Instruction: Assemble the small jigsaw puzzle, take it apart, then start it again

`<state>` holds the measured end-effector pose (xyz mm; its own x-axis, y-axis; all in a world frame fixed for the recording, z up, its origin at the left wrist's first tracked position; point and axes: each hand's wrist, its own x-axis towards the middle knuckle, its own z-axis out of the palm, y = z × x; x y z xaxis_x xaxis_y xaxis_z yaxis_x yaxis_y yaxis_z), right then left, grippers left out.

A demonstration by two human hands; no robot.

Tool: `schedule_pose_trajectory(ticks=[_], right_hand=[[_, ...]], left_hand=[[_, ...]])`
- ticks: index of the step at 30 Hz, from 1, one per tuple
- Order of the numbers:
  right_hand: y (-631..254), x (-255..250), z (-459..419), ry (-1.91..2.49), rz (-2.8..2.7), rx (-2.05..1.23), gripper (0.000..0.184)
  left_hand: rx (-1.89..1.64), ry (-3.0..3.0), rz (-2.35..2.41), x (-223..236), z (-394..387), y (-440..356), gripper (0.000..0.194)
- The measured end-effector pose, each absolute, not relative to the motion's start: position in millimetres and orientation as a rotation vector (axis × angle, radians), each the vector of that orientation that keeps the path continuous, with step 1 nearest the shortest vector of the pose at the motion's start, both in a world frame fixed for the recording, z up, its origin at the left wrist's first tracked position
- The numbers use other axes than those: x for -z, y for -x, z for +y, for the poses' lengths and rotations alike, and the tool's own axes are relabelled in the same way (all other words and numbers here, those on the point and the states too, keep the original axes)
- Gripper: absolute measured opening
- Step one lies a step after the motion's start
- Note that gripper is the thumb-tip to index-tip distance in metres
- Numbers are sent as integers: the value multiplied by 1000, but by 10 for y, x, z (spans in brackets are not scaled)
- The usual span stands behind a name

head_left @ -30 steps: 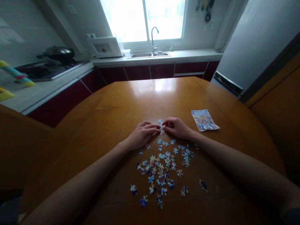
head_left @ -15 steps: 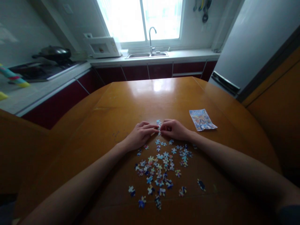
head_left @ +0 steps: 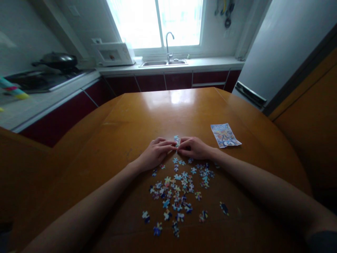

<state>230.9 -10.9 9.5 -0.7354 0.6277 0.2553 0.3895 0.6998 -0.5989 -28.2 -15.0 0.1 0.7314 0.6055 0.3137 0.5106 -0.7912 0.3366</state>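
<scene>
A narrow strip of joined jigsaw pieces (head_left: pixel 177 140) runs away from me on the wooden table (head_left: pixel 137 119). Against its left side rest the fingertips of my left hand (head_left: pixel 156 151), its fingers stretched out. My right hand (head_left: pixel 194 147) is closed in a pinch at the strip's near right end, on what appears to be a puzzle piece, mostly covered by the fingers. Loose jigsaw pieces (head_left: pixel 178 177) in blue, white and yellow lie scattered nearer to me, between my forearms.
A crumpled-edged picture sheet (head_left: pixel 225 135) lies right of my right hand. Single pieces, such as a dark one (head_left: pixel 224 208), sit apart near the front. Beyond the table are a sink (head_left: pixel 155 63), a microwave (head_left: pixel 113 54), a pan (head_left: pixel 59 60) on the stove and a fridge (head_left: pixel 284 45).
My right fingers have shifted slightly toward me and closed in at the strip's near end. My left hand stays almost where it was. The whole view has moved a little.
</scene>
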Motion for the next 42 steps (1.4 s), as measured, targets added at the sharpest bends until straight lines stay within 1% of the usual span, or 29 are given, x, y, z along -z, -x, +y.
schedule_pose_trajectory(ticks=[14,18,21,24,26,30,32,36,42], right_hand=[[-2303,-34,-66,764,-2395,-758,17],[-2274,43,-20,793,-2199,-811,19],[-2264,92,16,883,-2007,-714,21],[-2267,101,24,901,-2001,-596,18],[-2270,97,17,873,-2063,-564,24],[-2274,114,9,828,-2230,-519,45],[-2275,133,13,850,-2266,-487,51],[-2276,142,10,891,-2283,-468,53],[-2273,115,-10,909,-2284,-473,52]], left_hand=[[-607,-2728,874,17,-135,289,41],[-603,-2725,875,-12,-150,276,39],[-598,-2721,874,-36,-162,268,39],[-596,-2724,875,-41,-165,269,40],[-599,-2726,877,-34,-163,272,40],[-621,-2726,877,-14,-157,277,39],[-625,-2726,879,-9,-156,277,38],[-627,-2723,877,-16,-158,274,37],[-622,-2721,876,-21,-165,278,40]])
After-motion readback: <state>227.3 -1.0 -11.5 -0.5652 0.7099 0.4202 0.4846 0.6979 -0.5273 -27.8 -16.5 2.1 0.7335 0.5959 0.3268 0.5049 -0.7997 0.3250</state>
